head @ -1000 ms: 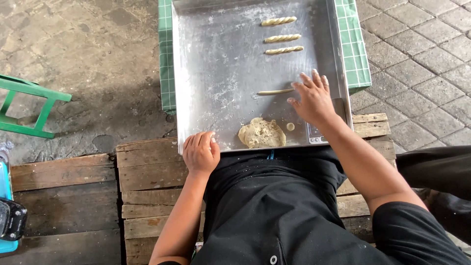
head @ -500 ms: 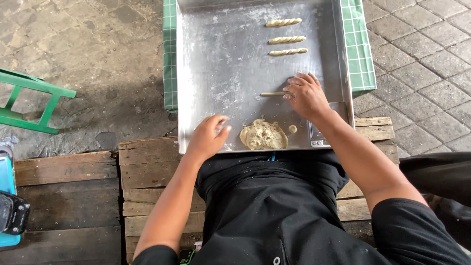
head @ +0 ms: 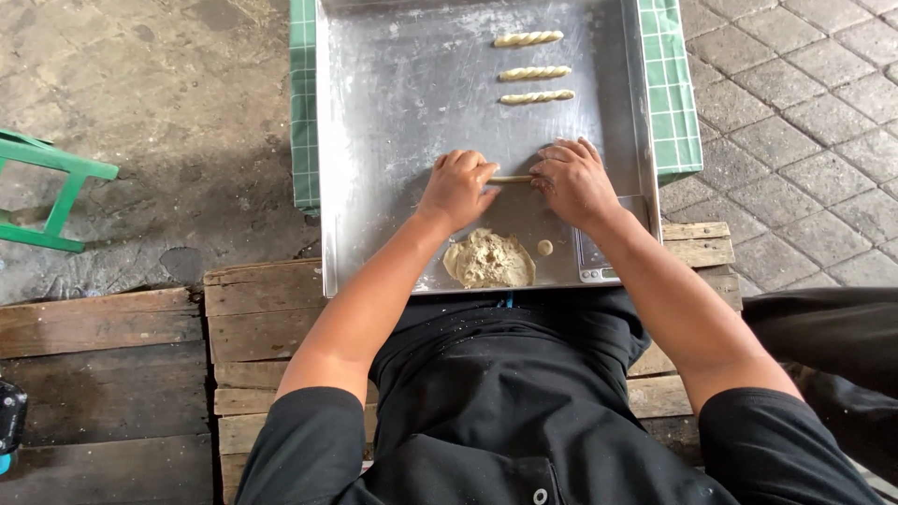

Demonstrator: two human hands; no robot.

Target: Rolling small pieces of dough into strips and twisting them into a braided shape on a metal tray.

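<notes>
Here we are pressing both hands on a thin dough rope [head: 511, 179] lying across the middle of the metal tray [head: 393, 112]. Our left hand [head: 457, 190] is curling its fingers closed over the rope's left end; our right hand [head: 572, 181] is lying flatter, fingers together over the right end. Only the short span between the hands is showing.

Risk, as we are judging it: uneven pressure could be thinning or snapping the rope at that exposed span. The dough lump [head: 488, 259] and small dough ball [head: 544, 247] near the tray's near edge are sitting just behind our wrists, so a wrist could be dragging into them.

Three twisted dough sticks [head: 528, 38] are lying toward the far right corner. We are seeing no packages or signs; a green checked cloth [head: 670, 84] is lying under the tray.
</notes>
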